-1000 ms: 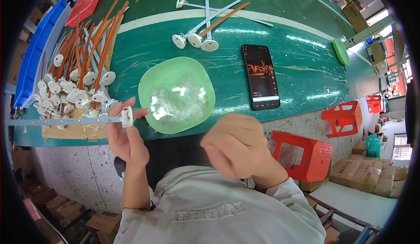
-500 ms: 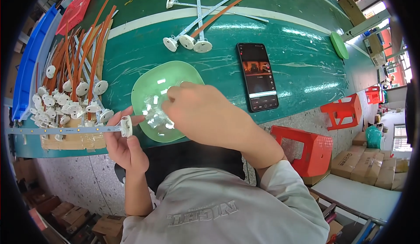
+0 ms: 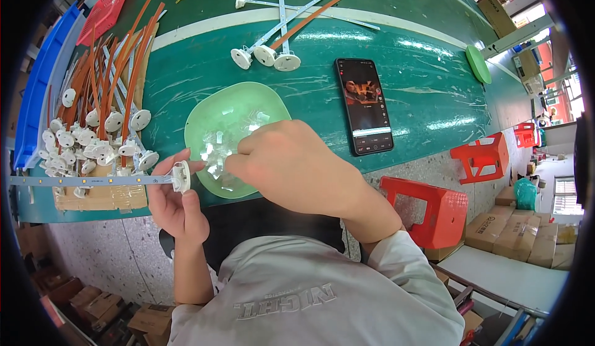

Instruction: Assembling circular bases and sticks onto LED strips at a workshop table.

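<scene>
My left hand [image 3: 180, 212] grips the white round cap [image 3: 181, 177] at the end of an LED strip [image 3: 87, 181], with thumb and fingers about the cap. The narrow strip reaches out level to the left, small yellow chips along its face. My right hand [image 3: 279, 163] is over the green bowl [image 3: 204, 113], fingers bent down and pressed together at its inside. Whatever those fingertips hold, if anything, is hidden. Small clear, shiny pieces [image 3: 218, 149] lie in the bowl.
Left, many capped strips [image 3: 83, 138] are heaped on cardboard [image 3: 102, 198], beside a blue tray [image 3: 46, 92] and red basket [image 3: 104, 12]. Several more strips [image 3: 287, 61] lie crossed at the back. A phone [image 3: 364, 107] is right of the bowl; red stools [image 3: 434, 212] stand beyond the table edge.
My right hand has shifted slightly down and left within the bowl, its fingers nearer the shiny pieces. My left hand keeps its grip on the LED strip, almost unmoved.
</scene>
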### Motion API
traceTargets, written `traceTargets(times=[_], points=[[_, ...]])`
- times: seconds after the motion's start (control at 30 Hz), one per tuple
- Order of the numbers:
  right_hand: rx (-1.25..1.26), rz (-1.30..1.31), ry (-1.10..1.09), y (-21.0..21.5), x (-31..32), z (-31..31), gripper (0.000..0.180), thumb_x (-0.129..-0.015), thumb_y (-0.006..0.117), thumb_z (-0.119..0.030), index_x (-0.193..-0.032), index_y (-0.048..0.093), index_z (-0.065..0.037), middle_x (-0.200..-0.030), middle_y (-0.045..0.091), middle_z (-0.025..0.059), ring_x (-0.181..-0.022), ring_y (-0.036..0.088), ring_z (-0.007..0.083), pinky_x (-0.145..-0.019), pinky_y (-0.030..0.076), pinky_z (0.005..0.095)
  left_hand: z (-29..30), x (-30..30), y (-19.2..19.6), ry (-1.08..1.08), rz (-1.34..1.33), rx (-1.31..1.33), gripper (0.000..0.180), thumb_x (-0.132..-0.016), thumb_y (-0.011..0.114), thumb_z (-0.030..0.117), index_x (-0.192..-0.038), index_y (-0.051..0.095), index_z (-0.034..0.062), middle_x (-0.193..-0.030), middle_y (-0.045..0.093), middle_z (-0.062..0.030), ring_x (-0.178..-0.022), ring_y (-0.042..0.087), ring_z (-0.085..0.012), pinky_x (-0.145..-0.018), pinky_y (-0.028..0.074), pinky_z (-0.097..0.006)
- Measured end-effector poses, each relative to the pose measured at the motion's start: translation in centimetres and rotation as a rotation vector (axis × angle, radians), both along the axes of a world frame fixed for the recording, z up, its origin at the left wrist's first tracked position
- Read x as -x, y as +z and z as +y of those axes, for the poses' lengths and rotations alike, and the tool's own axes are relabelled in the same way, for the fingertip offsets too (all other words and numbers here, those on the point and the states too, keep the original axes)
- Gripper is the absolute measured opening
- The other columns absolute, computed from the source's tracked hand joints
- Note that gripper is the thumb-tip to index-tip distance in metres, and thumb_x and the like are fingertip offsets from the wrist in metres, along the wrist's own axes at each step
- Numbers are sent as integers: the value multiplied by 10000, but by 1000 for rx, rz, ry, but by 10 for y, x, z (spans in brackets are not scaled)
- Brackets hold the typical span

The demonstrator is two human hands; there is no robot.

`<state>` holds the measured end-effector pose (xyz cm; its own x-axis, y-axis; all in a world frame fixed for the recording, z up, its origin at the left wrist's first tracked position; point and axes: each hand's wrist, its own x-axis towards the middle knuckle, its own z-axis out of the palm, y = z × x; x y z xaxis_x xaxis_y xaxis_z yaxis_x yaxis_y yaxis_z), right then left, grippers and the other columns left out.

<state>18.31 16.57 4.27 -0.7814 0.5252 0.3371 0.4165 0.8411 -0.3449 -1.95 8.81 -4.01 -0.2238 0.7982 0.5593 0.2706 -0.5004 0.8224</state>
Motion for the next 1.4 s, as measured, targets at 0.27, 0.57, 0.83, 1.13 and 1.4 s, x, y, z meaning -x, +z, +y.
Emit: traceTargets(times=[0.27,0.57,0.83,1.13,1.4], points=[[38,85,8,1,-2,-4,116,-699,647,-47,-815,640,-53,-692,630,87,-653,658,288,-570,525,390,-1,-1,1,-23,-4,1,455,-944,550,175,-1293,432,-91,-1220,594,-250,-969,655,-268,-893,512,-379],[70,170,-51,-4,-2,-6,186,-740,642,-34,-924,618,-21,-731,661,123,-673,671,316,-569,525,401,0,-1,2,-34,-12,1,442,-939,563,162,-1287,442,-83,-1216,596,-244,-961,652,-262,-889,509,-381],[104,123,-88,-12,-5,-7,100,-842,664,-85,-913,627,-24,-726,658,121,-652,664,308,-540,512,393,1,-3,5,10,58,14,425,-981,540,260,-1252,471,-60,-1185,619,-203,-943,661,-237,-872,512,-349],[92,466,-138,-19,-1,-12,126,-807,667,-1,-930,677,-26,-794,682,127,-687,674,314,-579,540,367,0,-1,1,-18,-31,19,426,-925,603,158,-1252,468,-78,-1192,607,-223,-962,647,-251,-894,493,-372],[114,424,-160,-17,-4,-20,176,-776,665,28,-937,693,-36,-806,692,125,-675,679,296,-575,534,352,0,-1,1,-23,-38,19,404,-921,614,134,-1238,479,-76,-1207,600,-218,-966,646,-237,-892,495,-357]])
